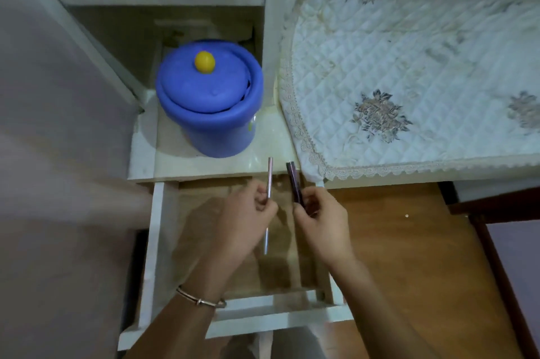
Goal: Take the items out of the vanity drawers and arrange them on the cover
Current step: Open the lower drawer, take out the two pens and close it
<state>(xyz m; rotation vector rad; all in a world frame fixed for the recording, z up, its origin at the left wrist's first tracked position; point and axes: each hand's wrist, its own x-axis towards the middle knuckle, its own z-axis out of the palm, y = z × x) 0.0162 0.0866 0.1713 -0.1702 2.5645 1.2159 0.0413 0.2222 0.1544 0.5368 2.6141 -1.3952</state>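
Drawer (163, 241) nearest, pulled open and seemingly emptied. Above it, left hand (248, 212) pinches a pink pencil (269, 180), right hand (318, 221) a dark tube (293, 183). Beyond, the quilted cover (394, 66) lies bare: arranging is not yet begun.

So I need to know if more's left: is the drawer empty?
Seemingly empty: the open drawer shows only bare bottom, though the hands hide part.

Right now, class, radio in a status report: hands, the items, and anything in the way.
Left hand shut on pink pencil. Right hand shut on dark tube. Both over open drawer; quilted cover bare. Blue bin left of route, not blocking.
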